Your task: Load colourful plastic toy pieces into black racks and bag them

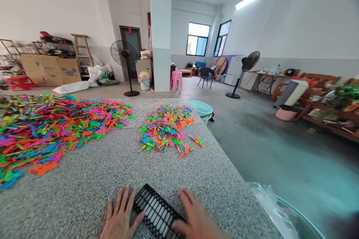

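Note:
Low in the head view, a black plastic grid tray lies slanted on the speckled stone table. White pieces show in rows through its openings; their kind cannot be made out. My left hand is flat on the table at the tray's left side, fingers spread, its thumb at the tray's edge. Over the tray's right end is my right hand, blurred, with thumb and fingers apart and nothing visibly held. Ahead of both hands sits a small pile of colourful plastic pieces, some with striped sticks.
A much larger heap of similar colourful pieces covers the table's left side. Beyond the right edge stand a light green basin and, nearer, a clear plastic bag in a tub. Two standing fans and pink stools are farther back.

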Tool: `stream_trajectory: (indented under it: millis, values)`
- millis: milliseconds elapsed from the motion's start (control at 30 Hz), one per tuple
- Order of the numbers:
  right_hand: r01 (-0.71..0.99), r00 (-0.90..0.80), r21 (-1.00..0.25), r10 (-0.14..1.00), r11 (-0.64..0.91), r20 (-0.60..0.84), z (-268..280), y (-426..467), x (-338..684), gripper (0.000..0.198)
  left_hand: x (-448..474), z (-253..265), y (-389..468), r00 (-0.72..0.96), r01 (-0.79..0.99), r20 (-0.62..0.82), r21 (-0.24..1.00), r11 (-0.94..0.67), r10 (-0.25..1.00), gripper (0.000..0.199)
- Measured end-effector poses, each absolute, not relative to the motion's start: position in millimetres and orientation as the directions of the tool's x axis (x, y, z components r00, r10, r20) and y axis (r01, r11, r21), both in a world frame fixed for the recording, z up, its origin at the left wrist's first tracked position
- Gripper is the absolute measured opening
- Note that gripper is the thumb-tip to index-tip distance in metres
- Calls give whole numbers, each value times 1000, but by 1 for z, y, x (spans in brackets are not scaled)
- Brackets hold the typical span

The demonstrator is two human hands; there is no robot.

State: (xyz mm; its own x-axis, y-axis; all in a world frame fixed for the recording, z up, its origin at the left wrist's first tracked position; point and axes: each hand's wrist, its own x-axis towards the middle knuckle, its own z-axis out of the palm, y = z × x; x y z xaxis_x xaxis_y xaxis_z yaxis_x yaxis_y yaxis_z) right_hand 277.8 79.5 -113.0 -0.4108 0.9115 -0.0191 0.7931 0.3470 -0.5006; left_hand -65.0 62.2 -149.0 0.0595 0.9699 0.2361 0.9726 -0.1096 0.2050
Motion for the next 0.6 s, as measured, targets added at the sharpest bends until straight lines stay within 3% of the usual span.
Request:
stream_trajectory:
  millis: [100,367,533,600]
  values:
    - [805,-444,-420,895,418,40,-130,61,235,88,-64,-157,64,81,984,232,137,-115,969,73]
    - [852,-221,-463,969,245,106,-115,53,268,24,-66,-142,67,54,977,167,194,-87,984,62]
    - [916,-10,-375,944,141,329,-136,61,352,34,-113,-151,59,289,937,161,156,-314,944,61]
    - [936,43,-339,923,96,381,-146,68,369,39,-140,-161,49,253,953,219,114,-282,942,65]
